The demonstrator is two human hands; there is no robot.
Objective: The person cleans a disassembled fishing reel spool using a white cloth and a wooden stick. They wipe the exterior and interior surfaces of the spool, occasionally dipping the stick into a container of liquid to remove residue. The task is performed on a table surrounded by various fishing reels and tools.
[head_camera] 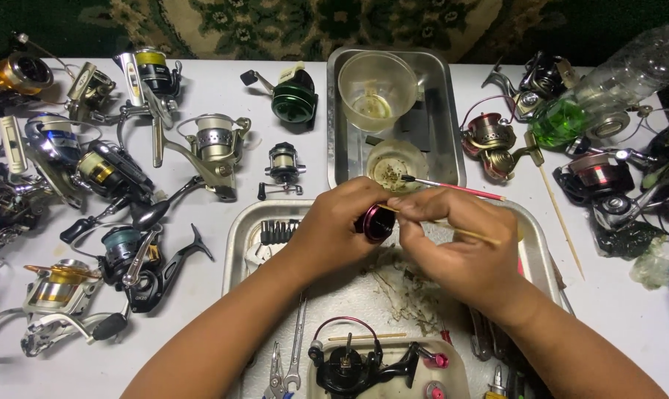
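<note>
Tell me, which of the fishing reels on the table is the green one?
The green reel lies at the top centre, just left of the upper metal tray. Its body is solid dark green; the others are silver, gold, black or red.

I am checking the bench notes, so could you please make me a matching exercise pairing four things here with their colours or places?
Things:
1. spool
2. green reel
3. brush
4. clear cup

Places or states:
A. standing in the far metal tray
B. held in the left hand
C. resting across a small dish
D. on the white table, left of the far tray

Pairs: 1-B, 2-D, 3-C, 4-A
</note>
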